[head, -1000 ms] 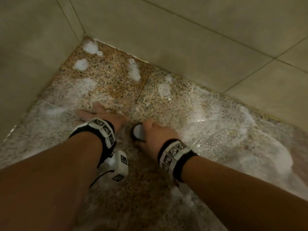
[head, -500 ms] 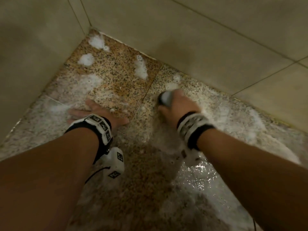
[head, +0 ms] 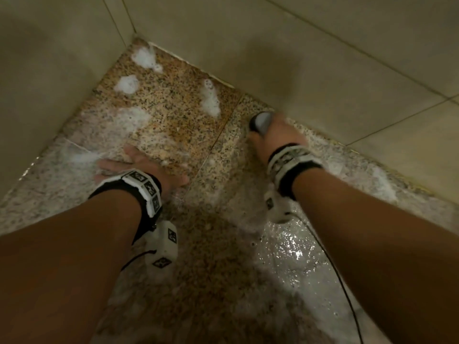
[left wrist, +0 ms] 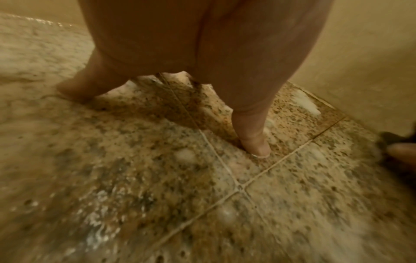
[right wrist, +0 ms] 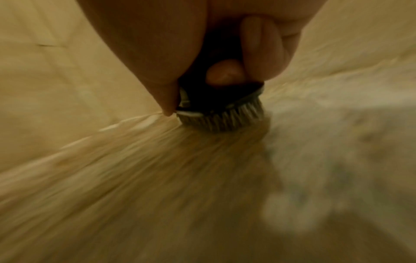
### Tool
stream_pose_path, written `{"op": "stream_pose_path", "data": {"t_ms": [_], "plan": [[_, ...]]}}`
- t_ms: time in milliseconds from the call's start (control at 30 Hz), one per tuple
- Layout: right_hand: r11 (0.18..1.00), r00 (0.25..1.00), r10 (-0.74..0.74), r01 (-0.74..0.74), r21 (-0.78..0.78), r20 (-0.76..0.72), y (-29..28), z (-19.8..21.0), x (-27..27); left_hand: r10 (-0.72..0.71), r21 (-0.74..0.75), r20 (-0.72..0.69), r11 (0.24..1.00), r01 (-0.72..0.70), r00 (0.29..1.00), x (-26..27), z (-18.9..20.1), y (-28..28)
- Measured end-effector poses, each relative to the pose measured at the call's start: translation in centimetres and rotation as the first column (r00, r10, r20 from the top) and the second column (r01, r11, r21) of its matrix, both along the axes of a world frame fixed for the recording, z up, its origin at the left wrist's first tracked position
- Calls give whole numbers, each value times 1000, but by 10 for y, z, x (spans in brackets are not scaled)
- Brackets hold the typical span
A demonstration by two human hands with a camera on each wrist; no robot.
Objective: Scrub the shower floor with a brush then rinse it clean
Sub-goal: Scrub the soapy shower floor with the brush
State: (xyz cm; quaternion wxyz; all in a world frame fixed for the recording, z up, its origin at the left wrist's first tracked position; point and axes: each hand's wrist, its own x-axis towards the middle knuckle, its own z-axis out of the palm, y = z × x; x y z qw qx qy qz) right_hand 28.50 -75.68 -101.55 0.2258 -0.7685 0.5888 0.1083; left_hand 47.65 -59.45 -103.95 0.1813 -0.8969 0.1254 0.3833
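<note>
- The right hand [head: 278,137] is gripping the brush [right wrist: 221,113], fingers and thumb curled around its dark round body, and is holding it bristles-down on the shower floor [head: 173,120]; that grip looks chosen to put weight straight onto the bristles.
- In the head view the brush is sitting at about 1 o'clock from the middle of the picture, just beside the foot of the wall [head: 323,78], probably to work the edge where floor and wall meet.
- The right forearm is reaching forward from 4 o'clock, and the right wrist view is smearing with blur, so the stroke seems to be under way.
- The left hand [head: 139,167] is lying spread and flat on the wet floor at about 9 o'clock, fingers straight, holding nothing; it appears to be propping the person's weight.
- Foam patches [head: 128,84] are lying towards the corner at 11 o'clock, so scrubbing seems unfinished and rinsing not yet begun.
</note>
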Motion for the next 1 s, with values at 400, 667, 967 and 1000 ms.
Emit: {"op": "stream_pose_path", "data": {"t_ms": [400, 667, 967, 1000], "plan": [[977, 974, 210, -213, -26, -90, 7, -7, -41, -33, 3, -2, 999, 33, 999, 8, -12, 4], [943, 942, 331, -333, 24, 53, 57, -9, 24, 3, -28, 8, 1000, -3, 1000, 3, -11, 3], [964, 963, 260, -262, -32, -66, -4, -6, -15, 22, -42, 1, 999, -21, 1000, 3, -6, 4], [984, 985, 164, -167, -61, -55, -23, -8, -9, 19, -38, -3, 999, -19, 1000, 3, -6, 3]]}}
